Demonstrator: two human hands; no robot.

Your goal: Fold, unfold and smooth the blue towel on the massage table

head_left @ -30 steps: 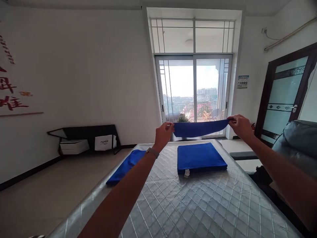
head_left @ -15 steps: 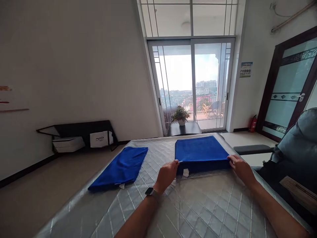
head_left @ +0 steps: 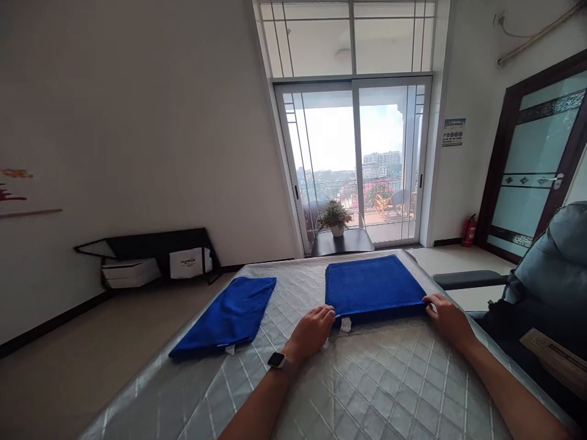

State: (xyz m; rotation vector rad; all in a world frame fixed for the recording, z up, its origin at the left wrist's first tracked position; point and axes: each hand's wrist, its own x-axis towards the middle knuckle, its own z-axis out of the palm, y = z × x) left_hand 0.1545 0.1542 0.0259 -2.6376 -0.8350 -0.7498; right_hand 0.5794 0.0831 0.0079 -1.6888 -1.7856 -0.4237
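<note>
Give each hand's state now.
Left hand: closed, pinching the near-left corner of the rectangular blue cloth stack.
Right hand: closed, pinching its near-right corner.

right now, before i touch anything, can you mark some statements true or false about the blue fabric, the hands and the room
1. The left hand and right hand are both at the near edge of the blue stack. True.
2. A white tag shows on its near side, between the hands. True.
3. The other blue cloth lies on top of the blue stack. False: the other blue cloth lies apart, to its left.
4. The potted plant stands between the hands. False: the potted plant is on a black seat beyond the stack.
5. A fire extinguisher stands beside the dark-framed door. True.
</note>
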